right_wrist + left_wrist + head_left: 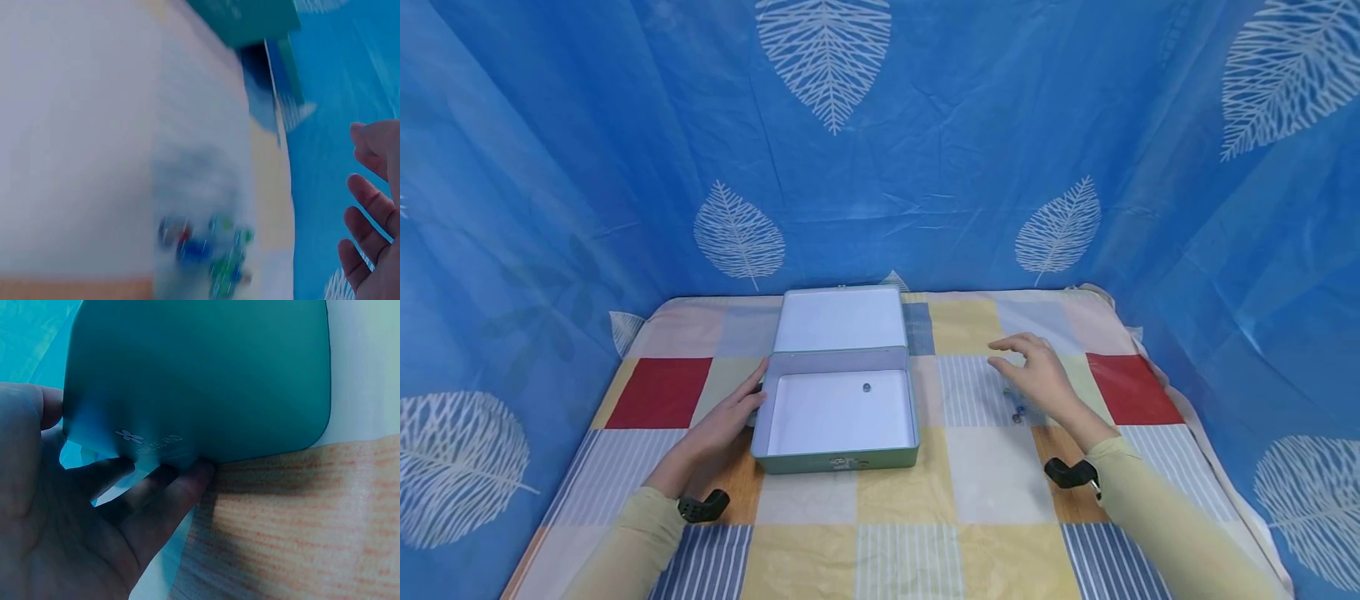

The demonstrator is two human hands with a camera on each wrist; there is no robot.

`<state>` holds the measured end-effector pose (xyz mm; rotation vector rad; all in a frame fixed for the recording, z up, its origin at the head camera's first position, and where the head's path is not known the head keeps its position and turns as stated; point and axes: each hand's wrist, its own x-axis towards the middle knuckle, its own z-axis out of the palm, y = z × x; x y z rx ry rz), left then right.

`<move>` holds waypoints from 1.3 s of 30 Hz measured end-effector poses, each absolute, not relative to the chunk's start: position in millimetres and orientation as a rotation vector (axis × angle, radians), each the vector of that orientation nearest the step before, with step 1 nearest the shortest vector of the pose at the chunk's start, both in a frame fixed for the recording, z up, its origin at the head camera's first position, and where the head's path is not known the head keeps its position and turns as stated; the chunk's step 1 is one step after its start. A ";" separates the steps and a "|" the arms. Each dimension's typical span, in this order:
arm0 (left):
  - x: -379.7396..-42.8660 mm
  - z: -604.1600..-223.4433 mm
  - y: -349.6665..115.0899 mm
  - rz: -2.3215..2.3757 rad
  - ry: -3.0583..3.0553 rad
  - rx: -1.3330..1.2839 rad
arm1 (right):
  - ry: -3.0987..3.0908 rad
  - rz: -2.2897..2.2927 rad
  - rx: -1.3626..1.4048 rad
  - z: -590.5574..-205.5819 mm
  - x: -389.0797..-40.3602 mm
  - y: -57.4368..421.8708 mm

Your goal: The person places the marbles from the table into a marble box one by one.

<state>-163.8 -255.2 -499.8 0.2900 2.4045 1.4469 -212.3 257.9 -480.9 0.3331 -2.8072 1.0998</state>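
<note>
An open green metal box [842,461] with a white inside stands on the cloth, its lid [841,320] tipped back. One small grey round piece [867,387] lies inside. My left hand [730,423] rests at the box's left wall; in the left wrist view its fairly straight fingers [169,506] touch the edge of the green metal. Over to the right, my right hand [1036,379] hovers above the cloth, thumb and fingers apart and holding nothing. Near it lie several small shiny pieces [195,251], blue, green and reddish, resembling glass marbles but blurred in the right wrist view.
A patchwork-patterned cloth [910,558] covers the table. Blue curtains [925,167] with white leaf prints hang behind it and at both sides. A black strap-mounted device [703,506] sits on the left wrist, and another one [1070,473] on the right.
</note>
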 end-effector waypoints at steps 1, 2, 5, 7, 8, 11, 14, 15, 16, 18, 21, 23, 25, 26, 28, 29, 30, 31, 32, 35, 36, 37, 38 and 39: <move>-163.4 -499.2 -255.3 1.448 2.401 0.285 | -2.815 1.095 0.316 -482.5 -211.1 264.6; -163.1 -498.8 -255.3 1.449 2.397 0.280 | -2.822 1.087 0.299 -484.1 -210.0 270.8; -162.3 -497.6 -255.1 1.456 2.385 0.258 | -2.852 1.075 0.249 -487.7 -206.0 286.2; -161.9 -497.1 -254.8 1.460 2.376 0.251 | -2.869 1.074 0.218 -490.1 -203.6 294.5; -161.8 -497.1 -254.7 1.459 2.377 0.249 | -2.877 1.074 0.205 -491.9 -202.7 298.8; -161.7 -497.5 -254.4 1.460 2.377 0.249 | -2.891 1.088 0.174 -498.0 -200.5 310.5; -162.2 -498.4 -254.4 1.459 2.378 0.254 | -2.902 1.089 0.150 -504.8 -198.4 321.1; -162.4 -498.6 -254.5 1.459 2.379 0.257 | -2.907 1.082 0.144 -506.7 -197.6 324.1; -162.5 -498.8 -254.6 1.458 2.381 0.263 | -2.912 1.072 0.136 -508.5 -196.7 326.8; -162.6 -498.9 -254.8 1.456 2.385 0.269 | -2.920 1.052 0.122 -511.8 -195.3 332.1; -162.6 -498.5 -254.8 1.457 2.388 0.276 | -2.929 1.024 0.114 -515.9 -193.6 338.3; -162.4 -497.9 -254.6 1.461 2.386 0.274 | -2.933 1.017 0.111 -518.1 -192.8 341.0; -162.3 -497.3 -254.2 1.462 2.386 0.272 | -2.940 1.006 0.119 -520.2 -192.2 343.0; -162.2 -497.0 -254.1 1.462 2.386 0.271 | -2.946 0.999 0.119 -521.3 -191.8 343.7; -162.2 -496.3 -253.7 1.459 2.388 0.272 | -2.949 0.993 0.124 -523.0 -190.9 344.2; -162.2 -495.9 -253.5 1.461 2.386 0.273 | -2.949 0.992 0.125 -523.9 -190.7 344.5; -162.2 -495.6 -253.4 1.457 2.389 0.274 | -2.946 0.990 0.123 -524.5 -190.6 344.7; -162.1 -495.6 -253.4 1.457 2.389 0.275 | -2.942 0.987 0.123 -525.6 -191.2 344.8; -162.1 -495.6 -253.3 1.460 2.387 0.274 | -2.936 0.984 0.120 -526.7 -192.0 345.0; -162.4 -496.3 -253.5 1.463 2.383 0.270 | -2.922 0.969 0.096 -530.9 -196.5 346.4; -162.6 -496.6 -253.5 1.461 2.384 0.268 | -2.917 0.966 0.087 -531.8 -198.0 346.5; -162.8 -497.0 -253.6 1.466 2.379 0.266 | -2.915 0.959 0.081 -533.3 -199.9 347.0; -163.0 -497.4 -253.8 1.468 2.378 0.264 | -2.915 0.955 0.073 -534.5 -201.6 347.5; -163.1 -497.8 -253.9 1.469 2.378 0.262 | -2.916 0.949 0.064 -535.5 -203.1 347.7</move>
